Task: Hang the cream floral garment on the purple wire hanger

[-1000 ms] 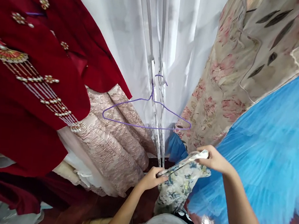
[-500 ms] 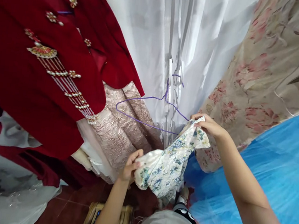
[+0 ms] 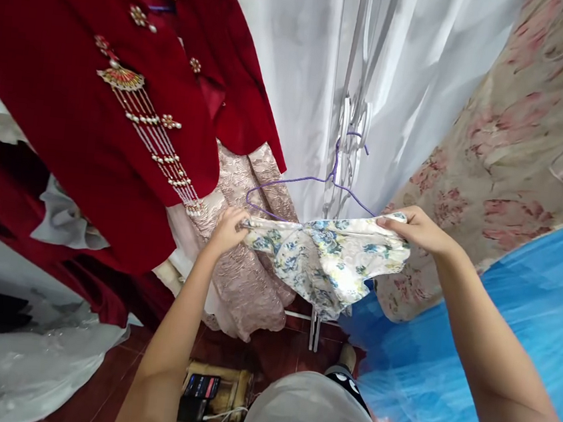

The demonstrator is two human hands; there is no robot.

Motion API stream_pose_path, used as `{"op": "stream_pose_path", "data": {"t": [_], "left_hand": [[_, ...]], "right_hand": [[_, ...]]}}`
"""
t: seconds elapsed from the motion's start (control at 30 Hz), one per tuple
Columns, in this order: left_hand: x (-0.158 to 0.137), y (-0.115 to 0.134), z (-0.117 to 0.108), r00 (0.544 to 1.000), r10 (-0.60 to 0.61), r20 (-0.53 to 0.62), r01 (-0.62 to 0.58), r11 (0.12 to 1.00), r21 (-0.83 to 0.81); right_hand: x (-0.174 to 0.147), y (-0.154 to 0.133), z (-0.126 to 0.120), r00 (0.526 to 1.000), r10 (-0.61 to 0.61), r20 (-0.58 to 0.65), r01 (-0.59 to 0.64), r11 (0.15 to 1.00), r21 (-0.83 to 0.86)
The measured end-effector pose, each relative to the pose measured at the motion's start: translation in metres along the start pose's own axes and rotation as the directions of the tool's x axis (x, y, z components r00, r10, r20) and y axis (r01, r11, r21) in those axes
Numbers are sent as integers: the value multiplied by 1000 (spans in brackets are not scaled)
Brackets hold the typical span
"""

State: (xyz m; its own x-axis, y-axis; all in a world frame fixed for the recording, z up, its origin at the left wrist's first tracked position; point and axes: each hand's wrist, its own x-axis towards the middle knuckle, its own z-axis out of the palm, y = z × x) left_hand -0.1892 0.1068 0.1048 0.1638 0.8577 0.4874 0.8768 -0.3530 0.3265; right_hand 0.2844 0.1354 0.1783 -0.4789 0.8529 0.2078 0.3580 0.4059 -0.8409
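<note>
A small white garment (image 3: pixel 341 257) printed with blue and yellow flowers is stretched between my two hands. My left hand (image 3: pixel 230 231) pinches its left end. At the other side, my right hand (image 3: pixel 416 228) grips the upper right corner, thumb on top. A purple wire hanger (image 3: pixel 292 180) hangs from a white hook behind it. The hanger's right arm runs down to the garment near my right hand, and its lower left part stays bare. Whether its right end sits inside the fabric is hidden.
To the left hang a red velvet garment (image 3: pixel 168 139) with beaded ornaments and a pink textured skirt (image 3: pixel 248 281). Floral fabric (image 3: pixel 509 148) and blue tulle (image 3: pixel 516 316) are on the right. White curtain (image 3: pixel 297 58) hangs behind. Below, a bamboo stool (image 3: pixel 233 387) bears a phone (image 3: pixel 203 386).
My left hand has moved up and to the left, raising its end of the garment. The cloth now spans nearly level across the hanger's lower part. The view has shifted slightly.
</note>
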Motion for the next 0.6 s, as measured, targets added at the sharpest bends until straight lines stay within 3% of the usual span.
{"op": "stream_pose_path", "data": {"t": [0.13, 0.3, 0.47, 0.6], "left_hand": [[36, 3, -17, 988, 15, -153, -12, 1000, 21], [73, 29, -40, 961, 54, -273, -58, 998, -6], [84, 69, -38, 983, 78, -166, -124, 950, -288], [71, 87, -25, 989, 54, -137, -97, 939, -331]], "right_hand": [[5, -7, 8, 998, -2, 62, 0, 1000, 26], [6, -6, 9, 998, 13, 56, -16, 998, 56], [0, 0, 13, 994, 85, -69, -75, 987, 141], [-5, 10, 20, 940, 128, -316, -41, 963, 267]]}}
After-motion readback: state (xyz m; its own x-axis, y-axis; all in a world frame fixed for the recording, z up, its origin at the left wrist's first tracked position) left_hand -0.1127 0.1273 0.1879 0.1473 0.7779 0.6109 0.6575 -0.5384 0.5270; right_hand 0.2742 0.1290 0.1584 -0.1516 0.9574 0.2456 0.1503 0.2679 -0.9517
